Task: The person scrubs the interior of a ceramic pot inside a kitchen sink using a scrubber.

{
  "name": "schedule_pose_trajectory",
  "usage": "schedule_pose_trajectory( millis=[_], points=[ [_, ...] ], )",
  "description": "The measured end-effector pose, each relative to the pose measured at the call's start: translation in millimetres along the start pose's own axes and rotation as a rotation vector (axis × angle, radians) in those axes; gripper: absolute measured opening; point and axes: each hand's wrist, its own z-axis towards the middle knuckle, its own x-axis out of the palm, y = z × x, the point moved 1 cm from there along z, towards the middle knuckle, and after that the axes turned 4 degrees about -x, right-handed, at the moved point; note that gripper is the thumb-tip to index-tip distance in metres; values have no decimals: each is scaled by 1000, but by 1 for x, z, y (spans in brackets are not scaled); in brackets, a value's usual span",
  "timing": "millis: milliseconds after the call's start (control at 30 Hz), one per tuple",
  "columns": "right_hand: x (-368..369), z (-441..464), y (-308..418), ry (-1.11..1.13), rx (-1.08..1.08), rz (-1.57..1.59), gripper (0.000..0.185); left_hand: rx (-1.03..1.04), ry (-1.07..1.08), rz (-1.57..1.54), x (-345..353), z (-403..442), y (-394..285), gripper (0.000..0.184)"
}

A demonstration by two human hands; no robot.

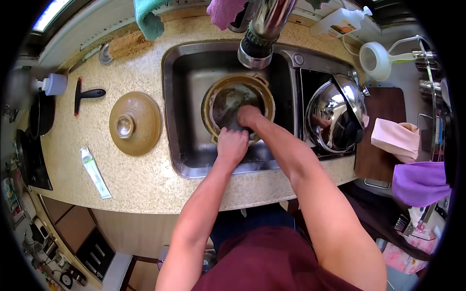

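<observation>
A brown clay pot (209, 104) sits in the sink basin, its inside wet and dark with a pale, foamy-looking band around the wall. My left hand (233, 144) is closed on the pot's near rim. Inside the pot, my right hand (249, 115) presses down with its fingers curled; whatever they hold, if anything, is hidden. On the counter to the left rests the matching clay lid (138, 133), knob up. Close by lie a white and green tube (95, 172) and a black-handled squeegee (87, 94).
The tap (257, 46) hangs over the basin's far side. A shiny metal lid or bowl (330, 116) fills the right basin. Beyond it are a brown board (383, 106), a pink bag (395, 138) and a purple cloth (421, 183). Teal cloth (149, 19) hangs at the back.
</observation>
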Motion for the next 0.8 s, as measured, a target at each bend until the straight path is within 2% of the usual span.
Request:
schedule_pose_trajectory(
  millis=[100, 167, 200, 267, 300, 433, 500, 667, 733, 800],
  points=[
    [-6, 25, 14, -34, -52, 12, 32, -17, 72, 17, 4, 3, 3, 13],
    [-8, 28, 18, 82, -228, -145, 32, -34, 44, -8, 7, 5, 0, 13],
    [9, 16, 15, 89, -220, -128, 32, -38, 9, -26, 6, 0, -1, 13],
    [3, 6, 1, 5, 20, -74, 32, -5, -7, 14, 6, 5, 1, 12],
    [0, 3, 3, 61, 27, -48, 32, -14, 20, 9, 6, 0, -1, 12],
    [-15, 29, 12, -13, -108, -21, 30, -36, 55, 6, 4, 5, 1, 10],
    [-17, 18, 17, 167, -28, -32, 32, -19, 83, -5, 8, -17, -5, 10],
    [-5, 15, 19, 18, 157, 48, 32, -22, 54, 16, 4, 3, 1, 9],
    [-1, 27, 27, -36, -160, -110, 32, -30, 51, 14, 4, 6, 0, 9],
    [10, 27, 23, -41, -77, -4, 29, -28, 19, 0, 6, 2, 0, 9]
  ],
)
